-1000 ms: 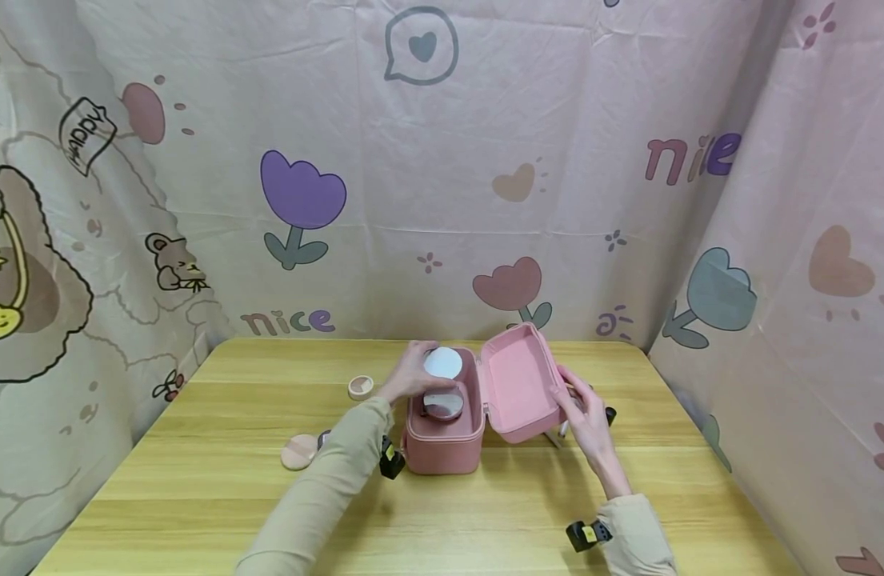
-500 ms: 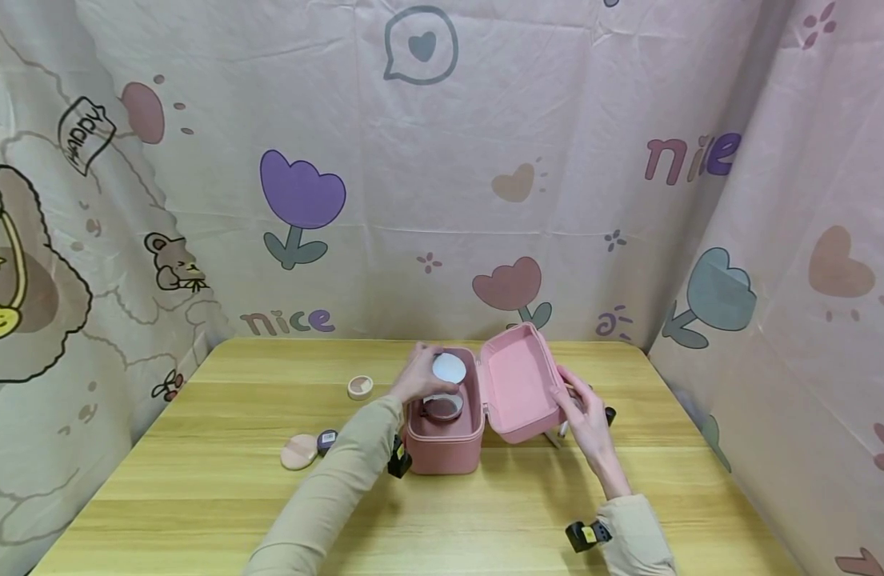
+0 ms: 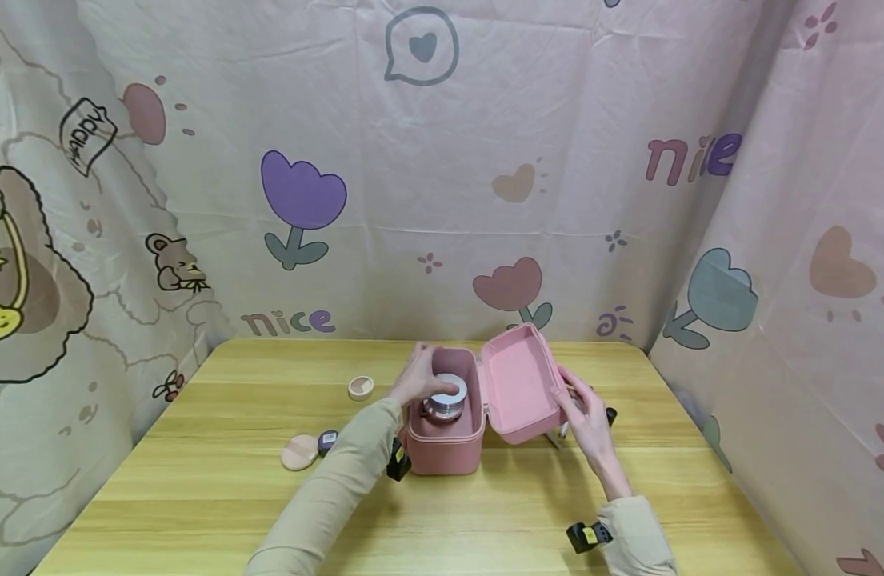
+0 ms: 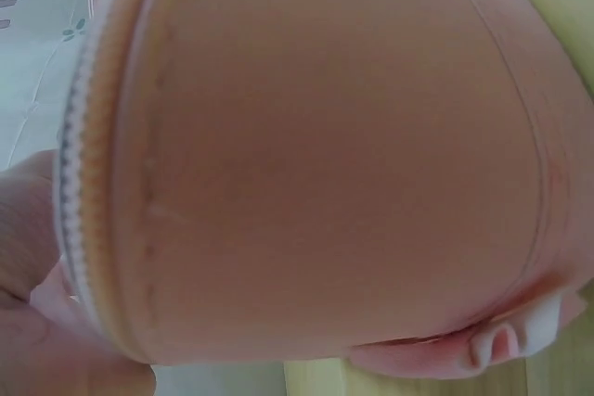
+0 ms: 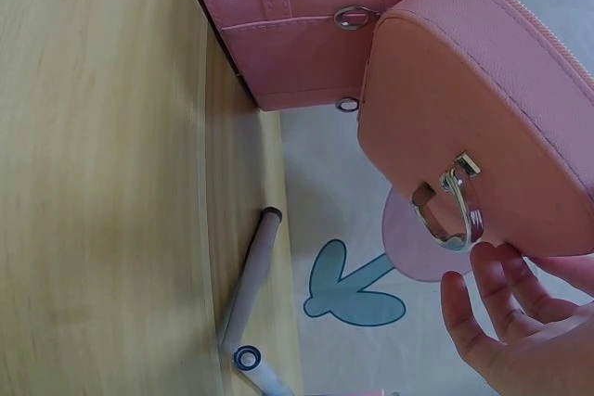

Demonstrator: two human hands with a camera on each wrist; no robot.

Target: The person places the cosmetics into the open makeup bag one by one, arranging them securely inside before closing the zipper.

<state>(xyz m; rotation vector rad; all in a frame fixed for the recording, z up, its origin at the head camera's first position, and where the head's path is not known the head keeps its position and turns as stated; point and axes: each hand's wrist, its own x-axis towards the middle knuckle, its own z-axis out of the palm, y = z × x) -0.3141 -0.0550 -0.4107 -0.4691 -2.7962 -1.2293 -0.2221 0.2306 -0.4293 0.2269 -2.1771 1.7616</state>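
A pink zippered makeup case stands on the table, its lid swung out to the right. My left hand reaches over its left wall and holds a round jar with a white top, thumb across the top. The jar sits low in the case; another round item seen earlier below it is mostly covered. In the left wrist view the case's outer wall hides most of the hand. My right hand grips the lid's right edge. The right wrist view shows its fingers beside a metal ring handle.
Left of the case lie a small round two-tone pan, a pink powder puff and a dark labelled round container. Tube-like items lie beyond the lid, partly hidden. A patterned curtain hangs behind the table.
My left hand has shifted slightly right, and the white-topped jar has come down and nearer over the other round item inside the case. The right hand and lid have stayed put.
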